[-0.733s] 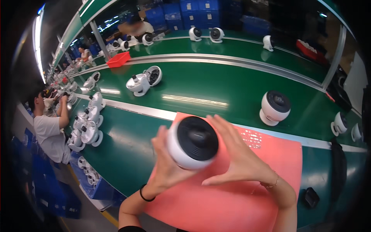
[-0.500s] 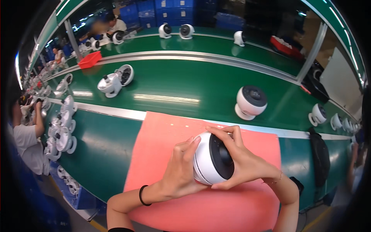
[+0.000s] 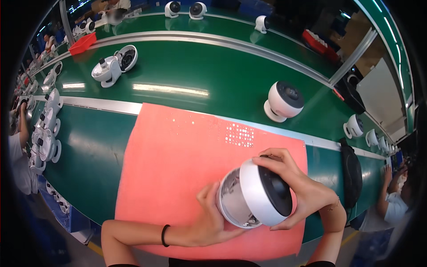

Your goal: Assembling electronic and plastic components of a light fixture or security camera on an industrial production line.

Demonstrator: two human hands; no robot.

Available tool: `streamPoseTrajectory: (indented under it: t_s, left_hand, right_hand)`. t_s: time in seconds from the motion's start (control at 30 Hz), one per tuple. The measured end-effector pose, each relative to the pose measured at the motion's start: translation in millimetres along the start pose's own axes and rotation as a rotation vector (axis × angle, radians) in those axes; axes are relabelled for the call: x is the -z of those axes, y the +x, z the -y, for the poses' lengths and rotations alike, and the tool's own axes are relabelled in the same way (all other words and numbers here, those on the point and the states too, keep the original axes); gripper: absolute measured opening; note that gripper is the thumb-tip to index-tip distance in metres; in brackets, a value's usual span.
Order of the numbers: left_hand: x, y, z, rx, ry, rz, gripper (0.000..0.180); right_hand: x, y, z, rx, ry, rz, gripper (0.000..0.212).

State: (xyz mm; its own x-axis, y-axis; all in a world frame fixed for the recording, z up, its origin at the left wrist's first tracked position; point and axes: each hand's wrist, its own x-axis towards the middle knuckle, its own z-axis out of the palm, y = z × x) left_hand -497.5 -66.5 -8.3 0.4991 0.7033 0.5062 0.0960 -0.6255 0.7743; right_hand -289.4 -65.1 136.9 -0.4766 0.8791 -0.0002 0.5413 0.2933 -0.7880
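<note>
Over a pink mat (image 3: 164, 178) I hold a white ball-shaped device that is parted into two halves. My left hand (image 3: 205, 219) is closed around the white rear shell (image 3: 233, 200), whose inside shows a pale wall and some metallic bits near its lower rim. My right hand (image 3: 307, 189) grips the front half, a white ring with a black round face (image 3: 276, 193), thumb below and fingers over the top. This front half is tilted and partly covers the shell's mouth. Rows of small shiny pieces (image 3: 240, 135) lie on the mat's far part.
A whole white-and-black ball device (image 3: 284, 100) stands on the green belt (image 3: 191, 66) beyond the mat. An opened one (image 3: 113, 66) sits farther left. Several opened units (image 3: 46, 138) crowd the left bench. A black pouch (image 3: 351, 173) lies at right. Other people work at both sides.
The ball device was closed in my hands; now its front half is pulled away to the right from the rear shell. The view has shifted, uncovering the small shiny pieces.
</note>
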Motion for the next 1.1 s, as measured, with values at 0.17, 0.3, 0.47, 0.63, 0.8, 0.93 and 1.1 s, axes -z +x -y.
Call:
streamPoseTrajectory:
  t_s: [0.17,0.3,0.47,0.63,0.8,0.93,1.1]
  left_hand:
    - [42.8,-28.3,-12.2,0.115,-0.277,0.292,0.121]
    - [88.8,-38.3,-9.3,0.28,-0.491,0.393,0.087]
    - [128.3,-29.0,-43.1,0.412,-0.559,0.464,0.056]
    - [127.6,-32.3,-47.2,0.386,-0.463,0.544,0.072]
    - [133.2,-29.5,-41.7,0.223,-0.396,0.553,0.054]
    - [135.2,-35.1,-38.5,0.186,-0.403,0.547,0.047]
    - [134.3,-46.2,-28.8,0.126,-0.297,0.637,0.043]
  right_hand:
    - [-14.1,-4.5,10.0,0.038,-0.065,0.101,0.092]
    - [-53.5,-6.7,45.6,0.33,-0.698,0.086,0.063]
    - [-92.3,-22.7,59.0,0.416,-0.755,0.081,0.049]
    - [-92.4,0.9,67.0,0.646,-1.202,0.085,0.055]
    - [-117.1,-25.1,42.4,0.484,-0.533,-0.112,0.058]
    - [-109.8,-39.5,51.2,-0.235,-0.014,-0.137,0.045]
    - [-101.5,-40.1,34.8,-0.203,0.255,0.083,0.032]
